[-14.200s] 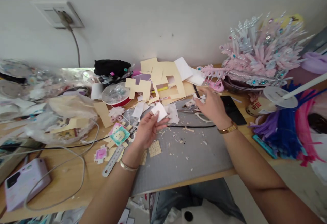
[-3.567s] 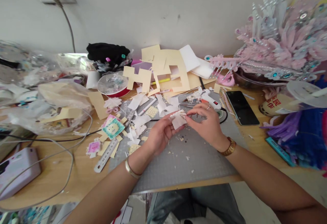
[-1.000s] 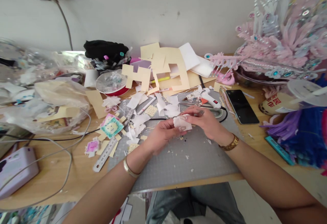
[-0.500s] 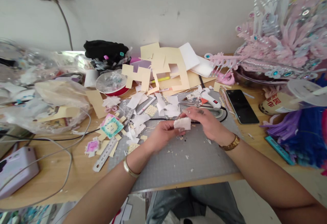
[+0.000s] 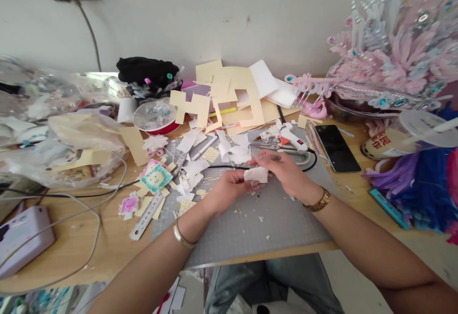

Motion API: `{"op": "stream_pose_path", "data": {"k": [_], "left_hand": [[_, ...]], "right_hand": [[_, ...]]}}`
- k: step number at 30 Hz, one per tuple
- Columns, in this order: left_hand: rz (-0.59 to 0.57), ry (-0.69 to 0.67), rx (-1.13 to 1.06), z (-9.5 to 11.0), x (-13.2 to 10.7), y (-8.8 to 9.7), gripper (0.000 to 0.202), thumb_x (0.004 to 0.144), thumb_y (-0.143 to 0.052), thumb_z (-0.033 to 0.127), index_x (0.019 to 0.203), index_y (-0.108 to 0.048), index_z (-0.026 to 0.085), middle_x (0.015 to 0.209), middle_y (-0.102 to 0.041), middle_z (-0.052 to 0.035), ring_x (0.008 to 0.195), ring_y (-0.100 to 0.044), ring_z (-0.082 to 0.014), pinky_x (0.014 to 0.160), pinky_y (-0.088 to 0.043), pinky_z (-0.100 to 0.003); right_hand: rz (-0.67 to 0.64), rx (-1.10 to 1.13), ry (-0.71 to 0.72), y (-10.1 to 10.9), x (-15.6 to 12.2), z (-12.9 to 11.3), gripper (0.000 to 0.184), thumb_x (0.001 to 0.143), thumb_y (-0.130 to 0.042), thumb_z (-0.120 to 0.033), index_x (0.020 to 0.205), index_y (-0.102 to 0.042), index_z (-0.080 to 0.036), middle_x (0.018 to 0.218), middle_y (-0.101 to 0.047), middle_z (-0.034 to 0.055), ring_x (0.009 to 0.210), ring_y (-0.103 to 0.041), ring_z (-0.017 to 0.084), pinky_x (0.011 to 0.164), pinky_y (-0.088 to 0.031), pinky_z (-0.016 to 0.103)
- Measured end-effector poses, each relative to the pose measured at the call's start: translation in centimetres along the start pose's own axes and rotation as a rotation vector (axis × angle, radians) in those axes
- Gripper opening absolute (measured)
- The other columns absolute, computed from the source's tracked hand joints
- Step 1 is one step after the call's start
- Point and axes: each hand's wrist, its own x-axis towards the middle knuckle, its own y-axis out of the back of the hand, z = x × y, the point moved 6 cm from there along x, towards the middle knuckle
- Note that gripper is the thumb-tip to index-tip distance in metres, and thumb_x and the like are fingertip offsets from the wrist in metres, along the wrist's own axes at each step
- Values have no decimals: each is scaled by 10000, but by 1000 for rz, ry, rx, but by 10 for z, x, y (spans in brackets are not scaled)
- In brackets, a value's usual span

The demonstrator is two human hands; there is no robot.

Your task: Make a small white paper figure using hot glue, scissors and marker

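"So, what are we sitting at?"

"We're at a wooden table with a gray mat on it. Tiny crumbs are scattered over the mat. A pale wall is at twelve o'clock, and our knees are down at six."

"What's in our hands?"

"A small white piece, held over the mat. Let's make that the middle of our clock. Our left hand pinches one end. Our right hand bends around the far side, but we can't tell if it's touching."

"Is anything in our way?"

"Well, a black cord runs right behind our hands, and our right hand hides some of it. White paper scraps lie near, at eleven."

"What else is around us?"

"A white glue gun lies at two o'clock. Past it, between two and three, are a phone and a drink cup. Cut-up cream cards lean in a heap near twelve. A fluffy pink crown fills the spot between one and two."

"And over by nine?"

"We see a card with a smiley face. A metal ruler lies at eight, and a clear plastic bag slumps between nine and ten."
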Motion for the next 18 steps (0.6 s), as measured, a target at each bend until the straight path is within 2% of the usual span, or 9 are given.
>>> {"op": "stream_pose_path", "data": {"k": [2,5,10,16,18], "left_hand": [[-3,19,-104,0,-1,0,272,696,-827,359,870,-778,155,886,-760,-71,834,-661,-198,886,-489,-339],[5,32,-207,-2,-1,0,336,683,-849,360,939,-778,156,962,-766,-85,900,-677,-202,942,-484,-347],[2,29,-205,-4,1,1,343,682,-856,364,939,-782,148,965,-770,-87,928,-684,-205,962,-485,-349],[13,58,-293,-3,0,1,390,653,-880,312,994,-778,153,995,-773,-84,934,-700,-192,971,-499,-341],[13,66,-329,-2,-1,0,380,650,-882,291,987,-778,149,998,-774,-87,948,-706,-194,977,-503,-337]], "right_hand": [[6,34,-24,4,1,0,396,700,-735,-615,726,-757,-220,827,-707,41,838,-615,202,762,-468,331],[37,30,-5,10,2,-2,319,607,-818,-517,668,-726,-217,741,-680,14,775,-599,190,728,-468,322],[87,9,14,11,3,-3,260,552,-833,-402,557,-659,-209,676,-613,-14,679,-544,155,650,-441,297],[77,49,-20,13,3,0,328,666,-763,-529,639,-713,-207,753,-698,22,797,-607,194,815,-458,359],[78,58,-13,14,4,0,325,630,-795,-520,621,-704,-208,745,-697,17,802,-608,196,822,-461,362]]}}
